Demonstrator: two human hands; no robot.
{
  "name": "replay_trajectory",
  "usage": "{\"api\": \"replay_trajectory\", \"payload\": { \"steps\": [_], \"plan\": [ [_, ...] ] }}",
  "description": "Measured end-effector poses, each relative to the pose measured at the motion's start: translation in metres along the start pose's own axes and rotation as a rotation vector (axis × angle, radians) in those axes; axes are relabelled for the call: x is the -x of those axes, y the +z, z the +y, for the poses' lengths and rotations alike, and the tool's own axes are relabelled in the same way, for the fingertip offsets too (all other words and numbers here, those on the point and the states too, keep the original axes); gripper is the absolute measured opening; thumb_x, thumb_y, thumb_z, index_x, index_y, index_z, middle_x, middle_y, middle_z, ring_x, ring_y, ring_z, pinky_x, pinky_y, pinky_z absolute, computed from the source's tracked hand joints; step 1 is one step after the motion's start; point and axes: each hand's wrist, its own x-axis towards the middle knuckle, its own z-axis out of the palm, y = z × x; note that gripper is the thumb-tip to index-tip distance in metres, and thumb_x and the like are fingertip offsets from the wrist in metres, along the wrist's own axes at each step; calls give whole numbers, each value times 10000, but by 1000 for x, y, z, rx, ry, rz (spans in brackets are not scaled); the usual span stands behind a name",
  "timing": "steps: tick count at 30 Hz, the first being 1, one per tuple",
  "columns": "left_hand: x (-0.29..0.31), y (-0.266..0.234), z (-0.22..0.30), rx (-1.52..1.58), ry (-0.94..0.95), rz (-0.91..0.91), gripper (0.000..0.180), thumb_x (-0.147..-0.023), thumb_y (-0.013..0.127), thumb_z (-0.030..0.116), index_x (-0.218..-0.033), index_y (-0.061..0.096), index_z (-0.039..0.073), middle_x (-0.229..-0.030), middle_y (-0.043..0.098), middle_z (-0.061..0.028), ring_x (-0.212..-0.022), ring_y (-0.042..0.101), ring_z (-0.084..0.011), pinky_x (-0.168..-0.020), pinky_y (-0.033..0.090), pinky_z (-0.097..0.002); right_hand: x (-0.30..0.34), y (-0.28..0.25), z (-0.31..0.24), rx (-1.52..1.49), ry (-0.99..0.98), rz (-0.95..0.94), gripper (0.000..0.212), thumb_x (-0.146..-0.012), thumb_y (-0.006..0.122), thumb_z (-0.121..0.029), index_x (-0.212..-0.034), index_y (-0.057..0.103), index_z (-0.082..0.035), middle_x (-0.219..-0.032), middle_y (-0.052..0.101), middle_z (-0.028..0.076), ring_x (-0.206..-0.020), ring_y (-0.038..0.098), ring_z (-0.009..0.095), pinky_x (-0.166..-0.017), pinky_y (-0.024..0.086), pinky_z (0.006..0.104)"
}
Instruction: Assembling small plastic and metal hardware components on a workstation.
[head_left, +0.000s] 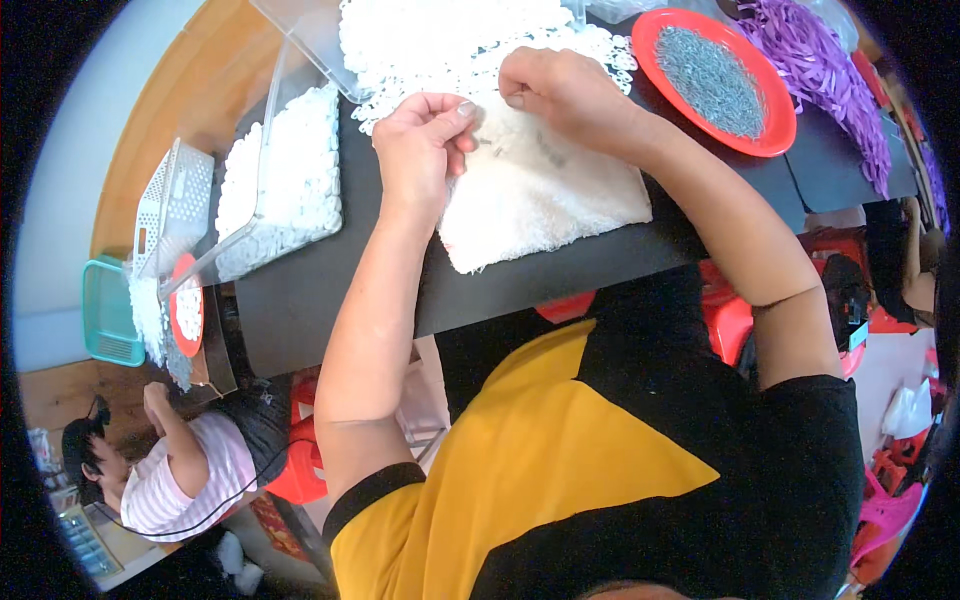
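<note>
My left hand (425, 140) is closed, its thumb pressed toward the index finger, above the left edge of a white fluffy cloth (550, 210). To its right, my right hand (570, 95) curls in a pinch over the cloth's far part. Anything between the fingers of either hand is too small or hidden to make out. A few small dark pieces lie on the cloth between the hands. Just beyond them spreads a heap of small white ring-shaped pieces (450, 45). At the right stands a red plate (780, 120) full of thin grey metal pieces (710, 80).
A clear bin (262, 185) of white pieces stands at the left on the dark table (300, 300). Purple strips (820, 80) hang over the far right. Farther left are a white basket (185, 185), a green tray (105, 310) and a seated person (190, 450).
</note>
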Motion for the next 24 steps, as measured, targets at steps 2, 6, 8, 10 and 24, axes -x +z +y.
{"api": "replay_trajectory", "payload": {
  "steps": [2,6,8,10,24],
  "plan": [
    [0,2,-1,-14,12,14,44,-826,634,-9,-855,623,-40,-698,621,-76,-498,530,-99,-400,370,-209,1,2,3,182,-140,-19,62,-788,611,-90,-840,588,-65,-801,584,93,-802,594,288,-723,454,388],
    [0,-1,0,-9,20,13,51,-849,635,8,-866,626,-39,-692,623,-94,-512,539,-114,-422,386,-207,2,9,9,445,-352,-55,61,-781,616,-96,-840,609,-84,-819,568,58,-842,584,257,-749,437,392],
    [-1,1,2,-7,22,2,49,-849,634,6,-864,625,-40,-691,621,-93,-513,539,-114,-422,386,-206,0,1,14,343,-282,-67,54,-772,618,-94,-825,617,-85,-813,570,55,-849,582,257,-748,437,394],
    [-1,2,1,-19,17,11,41,-822,633,-9,-859,632,-28,-689,618,-72,-503,531,-93,-397,361,-198,-2,-1,17,234,-210,-83,48,-763,620,-92,-811,625,-87,-807,572,52,-855,581,256,-748,436,396],
    [4,5,1,-36,27,-1,28,-842,626,-2,-862,623,-21,-677,618,-74,-493,519,-99,-421,384,-209,-6,2,13,101,-182,98,99,-810,610,-147,-819,601,-49,-811,619,108,-793,595,325,-709,456,417]
  ]
}}
